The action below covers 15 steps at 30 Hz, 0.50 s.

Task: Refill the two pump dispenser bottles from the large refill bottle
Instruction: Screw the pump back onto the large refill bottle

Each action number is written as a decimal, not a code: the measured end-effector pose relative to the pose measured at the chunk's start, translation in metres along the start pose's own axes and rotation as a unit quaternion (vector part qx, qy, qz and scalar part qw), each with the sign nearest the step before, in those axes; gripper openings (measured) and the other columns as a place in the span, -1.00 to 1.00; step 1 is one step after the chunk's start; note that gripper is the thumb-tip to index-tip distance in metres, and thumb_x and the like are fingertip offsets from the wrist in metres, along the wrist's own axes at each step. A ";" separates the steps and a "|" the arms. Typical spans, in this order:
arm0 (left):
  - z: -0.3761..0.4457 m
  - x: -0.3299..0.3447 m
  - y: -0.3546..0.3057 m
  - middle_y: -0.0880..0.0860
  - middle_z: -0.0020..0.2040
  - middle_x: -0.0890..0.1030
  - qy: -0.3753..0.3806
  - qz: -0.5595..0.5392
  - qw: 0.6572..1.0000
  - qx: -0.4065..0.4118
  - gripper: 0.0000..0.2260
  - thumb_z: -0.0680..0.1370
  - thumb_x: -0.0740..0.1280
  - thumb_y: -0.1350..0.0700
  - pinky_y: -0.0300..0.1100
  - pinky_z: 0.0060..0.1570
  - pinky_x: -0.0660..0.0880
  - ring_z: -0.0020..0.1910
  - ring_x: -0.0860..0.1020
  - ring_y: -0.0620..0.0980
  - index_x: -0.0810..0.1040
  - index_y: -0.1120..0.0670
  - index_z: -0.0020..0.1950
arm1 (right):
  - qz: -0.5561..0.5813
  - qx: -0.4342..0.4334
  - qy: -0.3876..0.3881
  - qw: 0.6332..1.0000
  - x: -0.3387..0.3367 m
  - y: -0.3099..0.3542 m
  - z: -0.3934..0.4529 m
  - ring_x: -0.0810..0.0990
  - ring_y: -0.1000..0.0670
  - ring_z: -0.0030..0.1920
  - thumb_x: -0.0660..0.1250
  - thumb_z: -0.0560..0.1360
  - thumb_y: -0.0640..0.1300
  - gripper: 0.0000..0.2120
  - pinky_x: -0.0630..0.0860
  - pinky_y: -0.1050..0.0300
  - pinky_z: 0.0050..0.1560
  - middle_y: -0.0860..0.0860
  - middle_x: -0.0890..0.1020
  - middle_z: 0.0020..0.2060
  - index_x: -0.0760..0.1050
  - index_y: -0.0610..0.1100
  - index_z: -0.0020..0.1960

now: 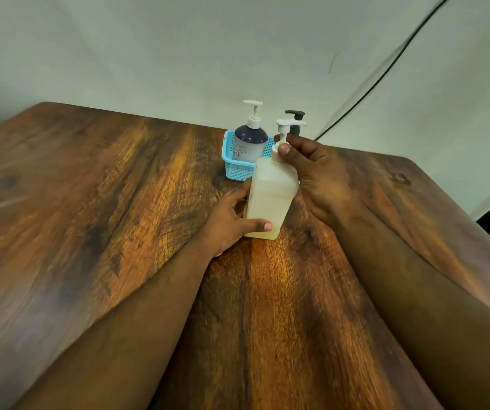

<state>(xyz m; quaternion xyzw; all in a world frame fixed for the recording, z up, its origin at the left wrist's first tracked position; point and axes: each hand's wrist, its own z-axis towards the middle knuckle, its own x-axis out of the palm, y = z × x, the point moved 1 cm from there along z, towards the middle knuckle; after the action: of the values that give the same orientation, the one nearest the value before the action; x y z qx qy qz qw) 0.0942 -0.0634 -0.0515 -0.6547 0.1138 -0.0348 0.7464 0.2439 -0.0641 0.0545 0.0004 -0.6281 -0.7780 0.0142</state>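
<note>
A translucent white square pump bottle [270, 196] with pale yellowish liquid stands on the wooden table [119, 217]. My left hand [231, 223] grips its lower body from the left. My right hand [311, 167] pinches its white pump collar at the neck. Behind it a light blue basket [231, 161] holds a dark blue and white pump bottle [249, 143]. A dark pump head [295, 118] of another bottle shows behind my right hand; its body is hidden.
The table ends at a pale wall at the back and drops off at the right edge. A black cable [385, 69] runs diagonally down the wall toward the basket.
</note>
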 end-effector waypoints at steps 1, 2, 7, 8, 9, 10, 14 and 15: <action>0.001 0.000 0.000 -0.12 0.33 0.49 0.002 -0.001 1.000 -0.003 -0.22 0.33 0.61 0.12 -0.21 0.19 0.48 0.32 0.42 -0.10 0.36 -0.10 0.48 | 0.020 0.009 0.014 1.000 -0.003 -0.002 0.003 0.66 0.02 0.00 0.38 0.48 -0.20 -0.84 0.61 0.02 0.06 -0.02 0.69 -0.01 0.61 -0.14 0.06; 0.002 0.000 0.001 -0.11 0.34 0.50 0.003 -0.003 1.000 -0.008 -0.21 0.32 0.62 0.11 -0.12 0.25 0.49 0.34 0.43 -0.08 0.36 -0.09 0.48 | 0.039 0.018 0.025 0.999 -0.005 -0.004 0.005 0.63 -0.04 0.07 0.39 0.46 -0.17 -0.79 0.57 -0.09 0.16 -0.07 0.67 0.04 0.60 -0.16 0.09; 0.005 -0.002 0.003 -0.04 0.39 0.49 0.009 -0.016 0.999 -0.033 -0.17 0.33 0.61 0.15 -0.03 0.31 0.46 0.38 0.43 -0.05 0.32 -0.06 0.52 | 0.079 0.036 0.056 0.995 -0.011 -0.012 0.010 0.55 -0.14 0.22 0.42 0.33 0.03 -0.49 0.48 -0.19 0.26 -0.16 0.61 0.17 0.55 -0.21 0.20; 0.004 -0.002 0.003 -0.06 0.37 0.50 0.010 -0.020 0.999 -0.033 -0.18 0.33 0.60 0.16 -0.07 0.29 0.47 0.36 0.44 -0.07 0.32 -0.05 0.52 | 0.083 0.038 0.063 0.994 -0.012 -0.013 0.011 0.54 -0.16 0.25 0.43 0.32 0.06 -0.46 0.48 -0.17 0.26 -0.18 0.60 0.19 0.54 -0.21 0.22; 0.004 -0.002 0.002 -0.09 0.34 0.51 0.012 -0.022 0.999 -0.033 -0.19 0.33 0.60 0.18 -0.13 0.25 0.48 0.33 0.45 -0.11 0.33 -0.04 0.52 | 0.086 0.041 0.070 0.993 -0.014 -0.014 0.013 0.52 -0.17 0.28 0.44 0.31 0.07 -0.44 0.47 -0.16 0.28 -0.19 0.59 0.20 0.54 -0.20 0.22; 0.004 -0.002 0.002 -0.14 0.29 0.53 0.015 -0.024 0.999 -0.031 -0.21 0.34 0.59 0.20 -0.22 0.19 0.49 0.28 0.47 -0.16 0.34 -0.04 0.51 | 0.085 0.041 0.078 0.992 -0.015 -0.014 0.014 0.51 -0.18 0.30 0.44 0.32 0.08 -0.46 0.44 -0.16 0.30 -0.20 0.60 0.21 0.55 -0.17 0.21; 0.003 -0.003 0.000 -0.27 0.14 0.52 0.021 -0.026 0.999 -0.026 -0.24 0.36 0.57 0.23 -0.38 0.05 0.49 0.16 0.49 -0.28 0.35 -0.05 0.49 | 0.060 0.027 0.112 0.991 -0.021 -0.011 0.020 0.51 -0.16 0.30 0.34 0.49 -0.03 -0.68 0.41 -0.16 0.34 -0.16 0.62 0.17 0.57 -0.13 0.19; 0.003 -0.003 -0.001 -0.29 0.14 0.52 0.021 -0.025 0.999 -0.024 -0.24 0.36 0.57 0.23 -0.39 0.04 0.48 0.15 0.48 -0.30 0.35 -0.05 0.49 | 0.055 0.020 0.117 0.991 -0.023 -0.010 0.021 0.51 -0.13 0.30 0.28 0.54 -0.09 -0.72 0.42 -0.13 0.32 -0.15 0.61 0.19 0.54 -0.15 0.22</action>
<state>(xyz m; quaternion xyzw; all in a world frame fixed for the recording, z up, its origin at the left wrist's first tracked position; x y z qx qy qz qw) 0.0924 -0.0602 -0.0503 -0.6741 0.1143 -0.0643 0.7269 0.2660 -0.0407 0.0491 0.0572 -0.6364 -0.7582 0.1299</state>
